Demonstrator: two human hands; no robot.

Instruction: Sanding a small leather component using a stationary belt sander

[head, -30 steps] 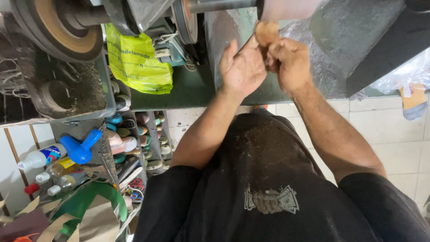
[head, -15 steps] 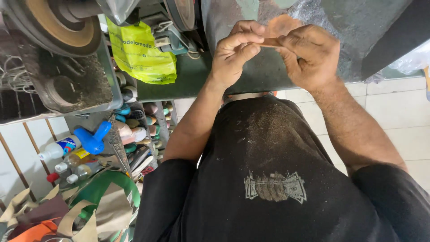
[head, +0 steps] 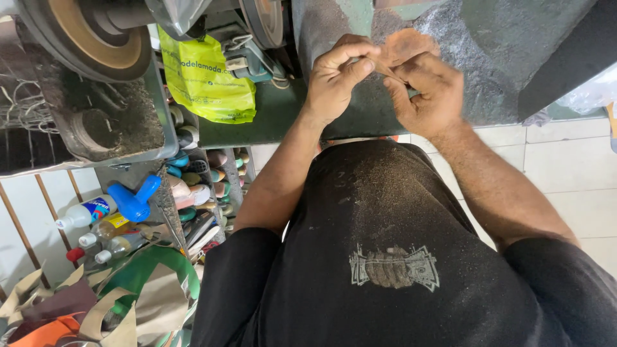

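A shoe-repair workshop. A dusty grinding machine with a sanding wheel (head: 96, 38) fills the top. Shelves of heel pieces (head: 202, 186), glue bottles (head: 96, 225) and leather scraps (head: 58, 315) stand beside it.

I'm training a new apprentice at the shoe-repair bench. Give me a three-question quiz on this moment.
1. True or false: both hands hold the thin brown piece.
2. Which thing hangs left of the left hand? A) yellow bag B) red bucket C) white towel
3. Fill in: the black apron is dusted with fine brown ____.

Key: 1 true: the right hand grips it too. 2 A. 3 dust.
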